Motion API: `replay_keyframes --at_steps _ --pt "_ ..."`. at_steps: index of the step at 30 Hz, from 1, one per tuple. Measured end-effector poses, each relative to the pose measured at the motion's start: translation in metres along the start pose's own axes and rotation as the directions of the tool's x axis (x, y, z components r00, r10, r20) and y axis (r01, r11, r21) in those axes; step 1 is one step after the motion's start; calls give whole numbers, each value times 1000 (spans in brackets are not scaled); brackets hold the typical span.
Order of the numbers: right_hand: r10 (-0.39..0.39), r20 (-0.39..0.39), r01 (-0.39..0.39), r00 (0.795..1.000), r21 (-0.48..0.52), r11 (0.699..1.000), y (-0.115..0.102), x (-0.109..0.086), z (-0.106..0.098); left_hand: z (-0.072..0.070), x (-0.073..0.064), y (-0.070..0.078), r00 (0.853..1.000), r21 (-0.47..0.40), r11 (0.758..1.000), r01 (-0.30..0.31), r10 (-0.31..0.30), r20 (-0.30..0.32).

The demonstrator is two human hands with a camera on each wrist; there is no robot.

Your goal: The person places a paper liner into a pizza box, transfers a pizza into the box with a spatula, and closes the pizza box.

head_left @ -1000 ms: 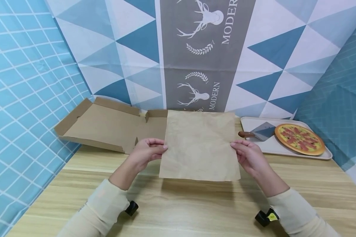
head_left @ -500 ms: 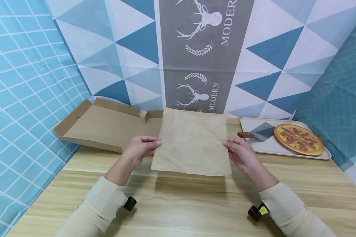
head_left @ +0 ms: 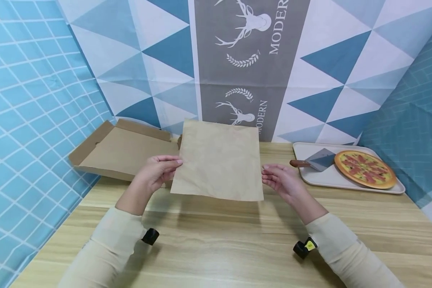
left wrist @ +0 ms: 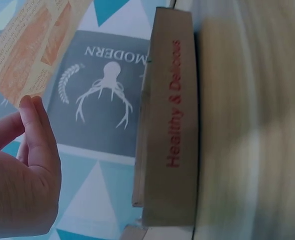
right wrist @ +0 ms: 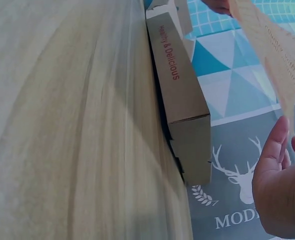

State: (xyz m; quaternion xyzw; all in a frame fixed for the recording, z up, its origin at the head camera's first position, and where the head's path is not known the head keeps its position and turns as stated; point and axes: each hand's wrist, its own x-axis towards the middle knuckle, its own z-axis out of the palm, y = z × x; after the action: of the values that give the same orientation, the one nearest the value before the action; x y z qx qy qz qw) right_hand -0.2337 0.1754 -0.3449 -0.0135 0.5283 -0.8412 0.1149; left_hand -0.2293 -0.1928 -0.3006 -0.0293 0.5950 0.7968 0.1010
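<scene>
Paper sheet (head_left: pixel 219 160) pinched by left hand (head_left: pixel 157 171); right hand (head_left: pixel 282 182) loosely curled at its edge, grip unclear; box (left wrist: pixel 170 120) reads "Healthy & Delicious"; backdrop (head_left: pixel 216 74), "MODERN"

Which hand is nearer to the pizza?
Right. The right hand is left of the pizza, at the right edge of the paper sheet; the left hand is farther left, at the opposite edge.

The paper sheet (head_left: pixel 219 162) is hanging above the tabletop (head_left: pixel 216 248), between the left grip (head_left: pixel 156 172) and the right grip (head_left: pixel 282 182). Behind it, leftward, the box (head_left: pixel 129 150) is resting. Rightward, the tray (head_left: pixel 320 180) is lying, carrying the pizza (head_left: pixel 365 169) and, just left of it, the server (head_left: pixel 323 160), its handle (head_left: pixel 300 163) overhanging the tray's edge.
</scene>
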Motion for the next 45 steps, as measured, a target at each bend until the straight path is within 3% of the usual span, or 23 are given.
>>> replay_keyframes --at_steps 8,16,20,30,36,45 --pt "14 6 -14 1000 -49 999 7 12 -5 -8 6 21 998 24 999 24 -23 -58" --pt "53 27 -44 998 -272 961 15 34 -4 -17 17 39 996 62 997 41 -36 -79" --pt "81 30 -66 996 -342 938 18 46 0 -22 20 43 994 59 996 61 -55 -95" --pt "129 29 -107 991 -388 915 25 71 19 -29 34 49 990 53 996 71 -64 -126" --pt "155 2 -140 988 -411 901 33 79 22 -27 45 55 986 74 993 95 -83 -147" --pt "159 -10 -149 987 -405 902 36 81 22 -8 60 64 973 180 974 138 -99 -209"
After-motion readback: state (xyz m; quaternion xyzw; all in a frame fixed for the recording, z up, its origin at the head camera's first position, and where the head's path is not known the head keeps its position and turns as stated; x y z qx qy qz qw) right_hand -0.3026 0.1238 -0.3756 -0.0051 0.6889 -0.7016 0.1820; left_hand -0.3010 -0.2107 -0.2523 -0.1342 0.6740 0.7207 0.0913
